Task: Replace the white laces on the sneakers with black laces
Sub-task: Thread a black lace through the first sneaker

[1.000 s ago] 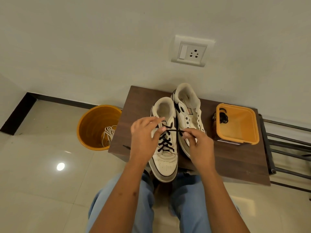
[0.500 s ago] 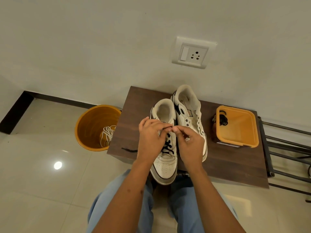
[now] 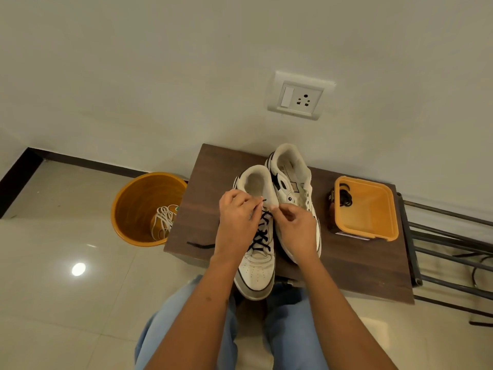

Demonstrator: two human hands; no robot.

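Now both hands are working higher than half a second ago: the left hand [image 3: 238, 222] is pinching the black lace [image 3: 262, 236] tip at a top eyelet of the near sneaker [image 3: 257, 271] at the worktop [image 3: 346, 268] front edge, the right hand [image 3: 294, 231] pinching opposite. Lacing is nearing completion here. The far sneaker [image 3: 289, 177] is waiting unlaced; white laces [image 3: 162, 220] are lying in the bucket [image 3: 133, 204], a tub [image 3: 373, 209] standing rightward.

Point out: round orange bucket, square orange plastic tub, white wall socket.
round orange bucket [image 3: 133, 209], head view, inner wall
square orange plastic tub [image 3: 373, 209], head view, bare floor
white wall socket [image 3: 301, 98], head view, faceplate
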